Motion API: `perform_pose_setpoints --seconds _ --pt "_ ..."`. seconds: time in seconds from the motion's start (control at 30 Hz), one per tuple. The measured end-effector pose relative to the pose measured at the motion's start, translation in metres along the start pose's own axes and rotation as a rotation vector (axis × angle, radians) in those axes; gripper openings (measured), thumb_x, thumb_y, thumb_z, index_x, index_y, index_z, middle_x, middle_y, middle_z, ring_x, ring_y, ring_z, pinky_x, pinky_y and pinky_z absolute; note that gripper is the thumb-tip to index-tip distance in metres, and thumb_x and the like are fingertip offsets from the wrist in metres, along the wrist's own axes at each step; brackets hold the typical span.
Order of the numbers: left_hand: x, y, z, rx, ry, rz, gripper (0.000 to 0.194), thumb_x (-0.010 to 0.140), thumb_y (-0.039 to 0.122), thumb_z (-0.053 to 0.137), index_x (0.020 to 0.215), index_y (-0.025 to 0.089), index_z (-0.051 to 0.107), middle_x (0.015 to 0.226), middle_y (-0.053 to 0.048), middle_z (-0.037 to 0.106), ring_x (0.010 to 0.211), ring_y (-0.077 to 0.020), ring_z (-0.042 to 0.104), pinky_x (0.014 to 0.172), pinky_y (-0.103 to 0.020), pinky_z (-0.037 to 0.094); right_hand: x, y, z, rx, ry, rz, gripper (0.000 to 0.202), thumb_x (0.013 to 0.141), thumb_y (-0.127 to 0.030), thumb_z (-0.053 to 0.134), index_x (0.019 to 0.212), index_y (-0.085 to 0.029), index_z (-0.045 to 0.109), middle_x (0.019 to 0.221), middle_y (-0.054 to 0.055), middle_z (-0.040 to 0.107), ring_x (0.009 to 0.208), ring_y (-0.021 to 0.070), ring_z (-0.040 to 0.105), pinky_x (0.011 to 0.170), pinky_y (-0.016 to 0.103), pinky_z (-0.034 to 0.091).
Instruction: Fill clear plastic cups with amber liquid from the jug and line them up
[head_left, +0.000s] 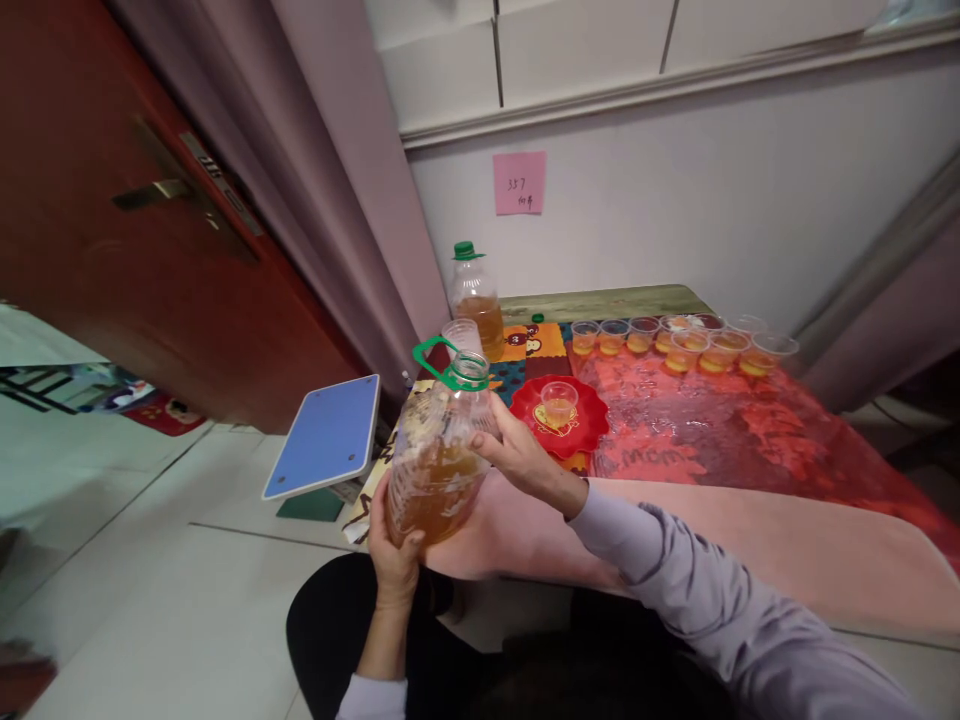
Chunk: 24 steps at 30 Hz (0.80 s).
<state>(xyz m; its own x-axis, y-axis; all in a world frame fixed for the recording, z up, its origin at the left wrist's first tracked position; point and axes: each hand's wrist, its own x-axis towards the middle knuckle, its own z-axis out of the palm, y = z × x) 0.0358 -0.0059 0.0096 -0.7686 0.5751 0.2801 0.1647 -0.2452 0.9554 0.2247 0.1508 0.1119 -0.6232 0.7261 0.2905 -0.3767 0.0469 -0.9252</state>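
Note:
Both my hands hold a large clear plastic bottle (439,470) of amber liquid, tilted slightly to the right, its mouth uncapped and a green handle at the neck. My left hand (394,550) is wrapped round its lower part. Just below the neck, my right hand (525,450) grips the upper side. Right of the bottle, a red scalloped plate (592,440) bears one clear plastic cup (559,403) with a little amber liquid in it.
Several cups of amber liquid (686,350) stand along the table's back right. Behind my bottle are a second green-capped bottle (480,315) and clear stacked cups (461,335). A green cap (537,318) lies near the back edge. A blue-topped stool (326,435) stands left.

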Motion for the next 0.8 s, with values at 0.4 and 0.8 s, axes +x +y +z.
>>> perform_pose_setpoints --seconds 0.4,0.8 --pt "-0.004 0.01 0.007 0.037 0.061 -0.035 0.116 0.05 0.082 0.094 0.142 0.019 0.064 0.146 -0.02 0.069 0.145 -0.0433 0.061 0.124 -0.05 0.048 0.021 -0.012 -0.163 -1.167 0.106 -0.018 0.07 0.086 -0.061 0.087 0.14 -0.018 0.076 0.162 0.025 0.061 0.15 0.0468 0.059 0.13 0.063 0.044" --pt "0.002 0.001 0.001 0.129 0.061 -0.014 0.103 0.057 0.08 0.091 0.137 0.022 0.062 0.142 -0.014 0.065 0.145 -0.0413 0.057 0.13 -0.051 0.04 0.038 0.002 -0.168 -1.368 0.013 0.124 0.06 0.076 -0.054 0.098 0.118 -0.015 0.08 0.166 0.03 0.056 0.159 0.0506 0.049 0.137 0.077 0.017"
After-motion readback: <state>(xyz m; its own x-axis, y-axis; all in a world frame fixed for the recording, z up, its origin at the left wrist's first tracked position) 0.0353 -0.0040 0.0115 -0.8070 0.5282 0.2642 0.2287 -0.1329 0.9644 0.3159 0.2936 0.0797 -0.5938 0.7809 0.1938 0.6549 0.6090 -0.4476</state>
